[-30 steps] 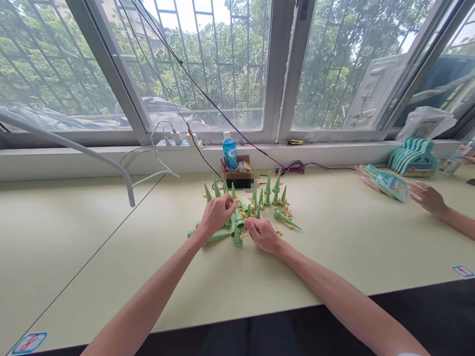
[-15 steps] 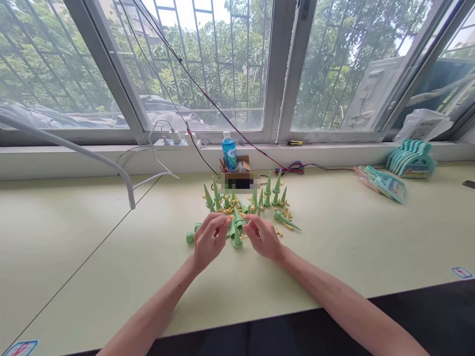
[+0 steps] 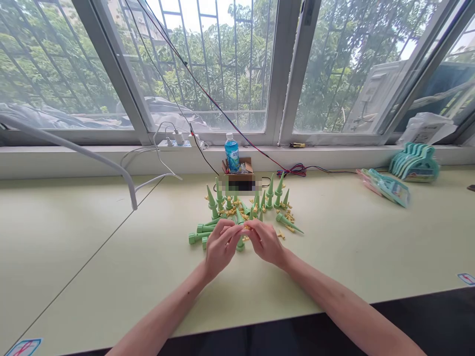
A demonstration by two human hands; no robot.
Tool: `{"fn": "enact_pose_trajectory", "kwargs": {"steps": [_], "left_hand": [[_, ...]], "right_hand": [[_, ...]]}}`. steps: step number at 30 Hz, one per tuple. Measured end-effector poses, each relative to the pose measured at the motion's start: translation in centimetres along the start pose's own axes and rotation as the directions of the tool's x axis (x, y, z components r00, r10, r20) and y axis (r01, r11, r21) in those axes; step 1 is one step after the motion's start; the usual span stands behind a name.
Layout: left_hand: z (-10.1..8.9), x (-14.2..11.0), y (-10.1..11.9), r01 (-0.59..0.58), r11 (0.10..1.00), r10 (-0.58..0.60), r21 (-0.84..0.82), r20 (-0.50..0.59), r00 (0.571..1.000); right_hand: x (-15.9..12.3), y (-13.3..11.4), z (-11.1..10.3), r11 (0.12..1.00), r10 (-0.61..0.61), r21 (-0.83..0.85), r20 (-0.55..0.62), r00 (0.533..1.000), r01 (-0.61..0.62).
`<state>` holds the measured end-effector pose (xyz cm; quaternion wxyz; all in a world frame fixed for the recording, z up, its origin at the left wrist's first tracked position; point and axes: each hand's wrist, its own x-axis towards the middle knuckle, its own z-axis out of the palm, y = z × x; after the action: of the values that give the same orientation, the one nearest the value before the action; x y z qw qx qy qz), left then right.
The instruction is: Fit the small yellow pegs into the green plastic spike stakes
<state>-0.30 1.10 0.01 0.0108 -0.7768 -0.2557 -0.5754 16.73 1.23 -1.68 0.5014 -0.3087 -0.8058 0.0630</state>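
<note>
In the middle of the table, my left hand [image 3: 221,249] and my right hand [image 3: 267,243] meet with their fingertips pinched together. A small yellow plastic piece [image 3: 246,227] shows between them, mostly covered by the fingers. Just below the fingertips, a green plastic spike [image 3: 240,245] stands on its wide end. Several green spikes with ribbed caps [image 3: 193,238] lie beside my left hand. Behind both hands, more green cone spikes [image 3: 270,194] stand upright among scattered yellow T-shaped pieces [image 3: 289,215].
A blue bottle [image 3: 232,155] and a small cardboard box [image 3: 246,166] are by the window ledge. A coiled red and blue cable [image 3: 297,170] lies behind the spikes. Teal hangers [image 3: 415,163] are at the right, and a thick white cable [image 3: 107,163] hangs at the left.
My hands were apart over the spikes and have come together at the fingertips. The left hand moved right, uncovering more of the lying green spikes. The view has shifted slightly.
</note>
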Motion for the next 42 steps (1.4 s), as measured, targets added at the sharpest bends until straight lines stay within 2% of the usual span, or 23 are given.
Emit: {"fn": "enact_pose_trajectory", "kwargs": {"steps": [5,10,18,24,33,38,42], "left_hand": [[0.02,-0.15,-0.20,0.150,0.989,-0.149,-0.002,0.077,0.986],[-0.04,-0.19,-0.15,0.348,0.938,-0.331,-0.012,0.277,0.902],[-0.05,-0.34,-0.33,0.437,0.894,-0.430,0.096,0.452,0.781],[0.10,-0.69,-0.33,0.435,0.894,-0.414,0.106,0.563,0.715],[0.27,-0.52,-0.17,0.456,0.888,-0.391,0.054,0.608,0.691],[0.24,-0.30,-0.09,0.524,0.852,-0.433,0.023,0.594,0.678],[0.05,-0.06,-0.06,0.625,0.779,-0.509,-0.050,0.533,0.676]], "right_hand": [[0.16,0.04,-0.07,0.999,0.049,0.016,-0.072,0.996,-0.048],[0.36,0.10,-0.21,0.993,0.114,0.000,-0.116,0.987,-0.115],[0.58,0.11,-0.26,0.989,0.144,0.009,-0.140,0.980,-0.144],[0.56,0.22,-0.18,0.987,0.160,0.042,-0.158,0.974,-0.156],[0.69,0.17,-0.30,0.988,0.155,0.035,-0.137,0.978,-0.152],[0.77,0.10,-0.41,0.989,0.145,0.037,-0.128,0.981,-0.142],[0.83,0.10,-0.49,0.992,0.125,0.042,-0.132,0.983,-0.120]]}}
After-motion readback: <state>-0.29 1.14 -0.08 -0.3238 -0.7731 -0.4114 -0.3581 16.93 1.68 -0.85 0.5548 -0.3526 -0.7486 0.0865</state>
